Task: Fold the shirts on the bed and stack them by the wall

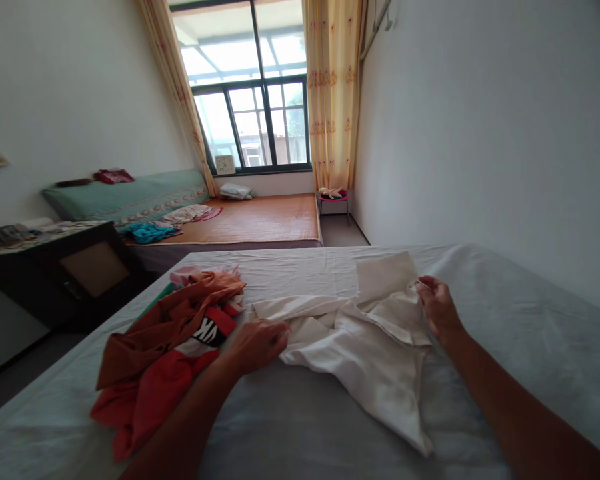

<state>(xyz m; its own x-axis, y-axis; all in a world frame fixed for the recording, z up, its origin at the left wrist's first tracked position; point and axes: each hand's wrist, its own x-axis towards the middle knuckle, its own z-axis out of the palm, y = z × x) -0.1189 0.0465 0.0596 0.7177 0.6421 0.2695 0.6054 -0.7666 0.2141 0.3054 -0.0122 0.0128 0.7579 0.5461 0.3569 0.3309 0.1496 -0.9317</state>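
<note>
A white garment (360, 337) lies crumpled and partly spread on the pale sheet of a table or bed. One part of it points toward me, and a flat squarish part lies at its far right. My left hand (261, 343) is closed on the garment's left edge, fingers pinched together. At the upper right edge of the cloth, my right hand (436, 300) pinches the fabric between thumb and fingers. Left of my left hand is a heap of clothes (173, 347) in rust, red and pink, with a black patch bearing white letters.
The pale sheet (510, 327) stretches under everything. Beyond it stands a bed with a brown mat (270, 217), with clothes and a pillow on it. A dark cabinet (80, 267) is at left, a small pink stool (334, 197) near the curtain, and a white wall at right.
</note>
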